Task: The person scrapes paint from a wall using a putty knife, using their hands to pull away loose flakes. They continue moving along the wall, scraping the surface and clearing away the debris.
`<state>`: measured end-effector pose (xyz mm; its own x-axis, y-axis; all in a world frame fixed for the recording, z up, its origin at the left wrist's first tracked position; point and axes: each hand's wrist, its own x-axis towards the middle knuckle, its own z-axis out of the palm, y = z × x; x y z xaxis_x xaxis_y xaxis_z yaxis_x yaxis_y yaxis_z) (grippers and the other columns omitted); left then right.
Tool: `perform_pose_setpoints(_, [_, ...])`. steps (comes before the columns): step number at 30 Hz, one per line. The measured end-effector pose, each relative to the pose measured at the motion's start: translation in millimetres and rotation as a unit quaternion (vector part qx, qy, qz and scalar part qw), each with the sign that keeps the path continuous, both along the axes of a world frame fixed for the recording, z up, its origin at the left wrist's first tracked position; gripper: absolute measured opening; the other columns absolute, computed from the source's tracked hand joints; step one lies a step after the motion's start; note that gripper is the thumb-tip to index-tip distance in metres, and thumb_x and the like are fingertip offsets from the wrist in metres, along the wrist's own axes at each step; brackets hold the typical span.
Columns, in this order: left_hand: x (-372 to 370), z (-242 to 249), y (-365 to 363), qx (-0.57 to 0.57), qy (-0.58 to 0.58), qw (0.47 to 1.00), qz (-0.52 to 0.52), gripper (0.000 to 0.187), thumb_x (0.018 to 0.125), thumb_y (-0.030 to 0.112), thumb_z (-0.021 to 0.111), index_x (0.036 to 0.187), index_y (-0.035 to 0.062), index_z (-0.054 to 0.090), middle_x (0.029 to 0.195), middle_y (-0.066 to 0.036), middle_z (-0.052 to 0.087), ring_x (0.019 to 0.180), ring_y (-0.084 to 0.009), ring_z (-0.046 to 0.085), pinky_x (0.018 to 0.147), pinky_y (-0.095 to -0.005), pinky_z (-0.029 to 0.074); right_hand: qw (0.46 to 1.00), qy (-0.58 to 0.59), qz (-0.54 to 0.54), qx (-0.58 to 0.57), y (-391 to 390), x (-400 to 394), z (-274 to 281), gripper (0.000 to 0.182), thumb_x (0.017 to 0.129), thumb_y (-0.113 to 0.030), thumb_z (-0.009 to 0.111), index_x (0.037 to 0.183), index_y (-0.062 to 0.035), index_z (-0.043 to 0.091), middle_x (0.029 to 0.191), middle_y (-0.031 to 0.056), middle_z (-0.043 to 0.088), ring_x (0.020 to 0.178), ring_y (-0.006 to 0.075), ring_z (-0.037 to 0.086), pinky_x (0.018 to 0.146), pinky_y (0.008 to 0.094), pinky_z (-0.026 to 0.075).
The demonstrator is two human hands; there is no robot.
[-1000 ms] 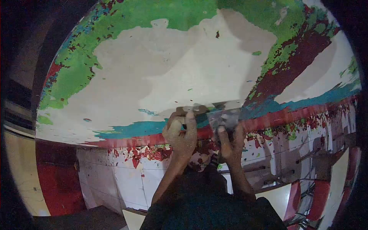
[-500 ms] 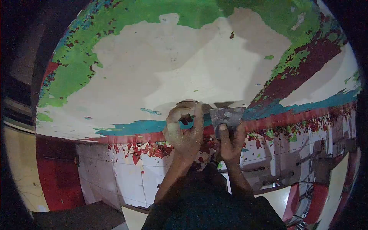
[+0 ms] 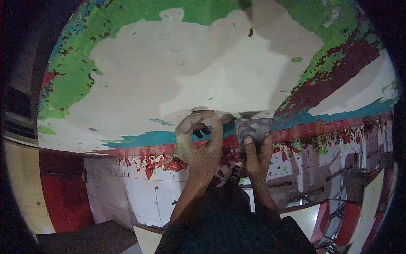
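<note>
Head view: right hand (image 3: 258, 157) clamped on a scraper (image 3: 254, 127), its straight edge facing open pale wall (image 3: 220, 84); left hand (image 3: 198, 142) curled nearby, grip unclear.

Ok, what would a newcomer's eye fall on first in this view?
The big pale patch, upper middle of the view, with green paint above it. Next, the flat grey scraper in the right hand, beside the curled left hand. Red flakes lie scattered just below the red band.

Both forearms (image 3: 190, 197) stretch forward, the left grip (image 3: 198, 153) loosely curled with fingers arched, the right grip (image 3: 256, 160) clasped, its thumb (image 3: 250, 149) extended.
</note>
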<state>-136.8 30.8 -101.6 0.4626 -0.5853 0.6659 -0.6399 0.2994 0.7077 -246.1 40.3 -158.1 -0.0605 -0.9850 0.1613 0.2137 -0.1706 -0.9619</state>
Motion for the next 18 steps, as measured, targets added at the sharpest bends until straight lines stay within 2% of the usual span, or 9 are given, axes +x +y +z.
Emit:
perform_pose_setpoints(4, [1.1,-6.1,-2.8,-0.031,0.003,1.000,0.004,0.036,0.070,-0.003,0.069,0.096,0.0064,0.046,0.079,-0.004,0.061,0.059,-0.0058,0.051,0.052,-0.0186,0.039,1.000,0.001,-0.009,0.004,0.7,0.2,2.7,0.033,0.085,-0.013,0.051,0.113,0.0008,0.042,0.103,0.0095,0.049,0.093,0.0162,0.046,0.083,0.0304,0.038])
perform_pose_setpoints(8, [2.1,-4.2,-2.8,-0.024,-0.022,0.999,0.033,0.036,0.069,-0.003,0.070,0.095,0.0068,0.047,0.076,-0.004,0.059,0.057,-0.0063,0.050,0.051,-0.0189,0.039,0.997,-0.035,0.004,0.069,3.1,-2.1,5.2,0.033,0.085,-0.012,0.051,0.113,0.0008,0.041,0.103,0.0096,0.049,0.091,0.0161,0.048,0.080,0.0293,0.040])
perform_pose_setpoints(10, [3.9,-5.1,-1.2,-0.017,-0.021,0.999,0.031,0.035,0.070,0.000,0.070,0.096,0.0042,0.048,0.081,-0.007,0.060,0.058,-0.0086,0.052,0.053,-0.0209,0.043,0.996,-0.042,0.004,0.081,2.9,-1.8,8.7,0.033,0.085,-0.012,0.051,0.113,0.0008,0.041,0.103,0.0097,0.049,0.090,0.0163,0.048,0.077,0.0286,0.041])
perform_pose_setpoints(13, [3.1,-5.3,-1.6,-0.023,-0.020,0.999,0.030,0.035,0.070,0.001,0.070,0.098,0.0028,0.048,0.083,-0.008,0.061,0.059,-0.0097,0.053,0.054,-0.0214,0.045,0.999,-0.030,-0.014,0.021,-1.2,-0.7,2.9,0.028,0.085,-0.014,0.052,0.107,-0.0006,0.044,0.098,0.0092,0.049,0.089,0.0178,0.047,0.080,0.0314,0.039])
perform_pose_setpoints(14, [2.4,-5.1,-2.0,-0.027,-0.019,0.999,0.030,0.036,0.070,0.001,0.070,0.098,0.0027,0.048,0.083,-0.008,0.061,0.059,-0.0097,0.053,0.054,-0.0212,0.045,0.999,-0.029,-0.012,0.032,-1.4,-0.7,0.2,0.028,0.085,-0.014,0.052,0.107,-0.0006,0.044,0.098,0.0093,0.049,0.090,0.0180,0.047,0.080,0.0318,0.039])
perform_pose_setpoints(18, [1.8,-3.8,-4.4,-0.032,-0.028,0.998,0.035,0.033,0.069,-0.003,0.069,0.093,0.0059,0.048,0.076,-0.006,0.060,0.057,-0.0071,0.052,0.050,-0.0189,0.040,0.999,-0.021,-0.014,0.047,-1.1,0.0,1.4,0.029,0.084,-0.014,0.052,0.108,-0.0002,0.044,0.100,0.0102,0.049,0.091,0.0190,0.046,0.082,0.0324,0.038])
